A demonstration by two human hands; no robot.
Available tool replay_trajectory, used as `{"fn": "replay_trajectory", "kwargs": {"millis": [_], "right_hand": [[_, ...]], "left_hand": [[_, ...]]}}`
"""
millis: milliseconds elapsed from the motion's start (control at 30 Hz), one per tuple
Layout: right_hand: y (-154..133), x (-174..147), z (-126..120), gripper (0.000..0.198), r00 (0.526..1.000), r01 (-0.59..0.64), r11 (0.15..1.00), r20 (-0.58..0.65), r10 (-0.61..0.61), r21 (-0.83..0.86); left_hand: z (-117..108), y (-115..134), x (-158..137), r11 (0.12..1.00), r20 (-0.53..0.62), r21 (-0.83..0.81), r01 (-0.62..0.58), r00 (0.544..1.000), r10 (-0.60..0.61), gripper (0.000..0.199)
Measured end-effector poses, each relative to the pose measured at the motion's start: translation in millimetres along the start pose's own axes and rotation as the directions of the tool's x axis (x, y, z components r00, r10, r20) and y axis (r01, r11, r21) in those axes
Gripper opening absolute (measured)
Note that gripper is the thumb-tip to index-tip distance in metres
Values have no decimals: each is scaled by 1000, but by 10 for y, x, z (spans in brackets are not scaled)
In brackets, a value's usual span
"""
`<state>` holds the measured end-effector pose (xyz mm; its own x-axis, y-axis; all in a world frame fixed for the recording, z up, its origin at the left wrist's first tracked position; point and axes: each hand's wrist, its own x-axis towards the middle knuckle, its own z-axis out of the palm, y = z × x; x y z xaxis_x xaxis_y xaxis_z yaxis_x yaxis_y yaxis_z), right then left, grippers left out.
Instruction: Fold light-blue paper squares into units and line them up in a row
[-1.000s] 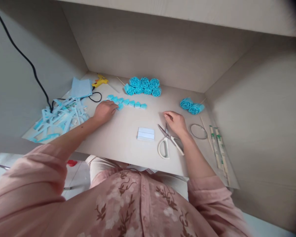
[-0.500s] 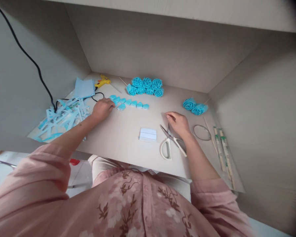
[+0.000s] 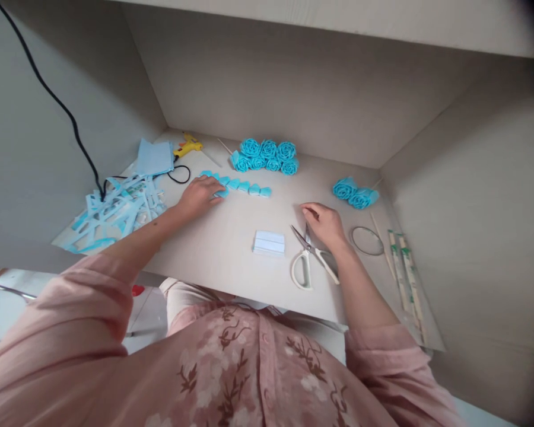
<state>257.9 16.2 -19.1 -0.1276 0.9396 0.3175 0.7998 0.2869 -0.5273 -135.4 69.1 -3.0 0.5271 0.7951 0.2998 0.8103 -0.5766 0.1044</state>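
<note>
Change: half a second ago the left hand [image 3: 199, 196] was at the near end of the row of small bright blue folded paper bits [image 3: 242, 186], with one loose bit lying just below the row. Now the hand has slid a little to the right, and its fingers cover that bit and the left part of the row.
What that means: it looks like the hand is picking out or pushing one bit from the row. No bit is lifted up yet.
Blue bits: small, shiny blue, folded and puffy. They lie side by side in a slanting line on the pale board table [image 3: 231, 249]. About five can be seen to the right of the fingers.
Left hand: flat, palm down, fingers close together and resting on the bits. I cannot tell if it pinches one.
Right hand: the right hand [image 3: 323, 224] has stayed in the same spot. It lies on the table with fingers loosely curled, holding nothing, and touches the blades of the white-handled metal scissors [image 3: 308, 257].
Near the middle: a small white flat block with lines [image 3: 269, 242] lies just left of the scissors.
At the back: a bunch of blue paper roses [image 3: 266, 155] sits behind the row. Two more blue paper roses [image 3: 355, 193] lie to the right.
Right side: a thin wire ring [image 3: 366, 240] and long wooden sticks in paper sleeves [image 3: 404, 267].
Left side: a yellow glue gun [image 3: 187, 145] with a black cord [image 3: 62, 110], a light blue paper sheet [image 3: 153, 157], and a heap of light blue paper scraps [image 3: 113, 212].
</note>
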Motion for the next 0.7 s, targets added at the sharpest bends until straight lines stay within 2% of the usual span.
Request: {"fn": "replay_trajectory", "kwargs": {"millis": [133,367,500,700], "right_hand": [[1,2,1,28,1000,14,1000,-2,-14,11],[-10,-5,15,28,1000,20,1000,7,-20,-4],[-26,-9,12,28,1000,15,1000,12,-15,-10],[-23,-10,13,28,1000,14,1000,19,-14,-23]], "left_hand": [[51,43,1,999,54,40,15,998,-18,31],[51,63,-91,983,-2,176,60,998,-60,34],[81,67,-72,961,-44,274,37,999,-26,36],[130,32,-34,942,-101,335,-16,993,53,31]]}}
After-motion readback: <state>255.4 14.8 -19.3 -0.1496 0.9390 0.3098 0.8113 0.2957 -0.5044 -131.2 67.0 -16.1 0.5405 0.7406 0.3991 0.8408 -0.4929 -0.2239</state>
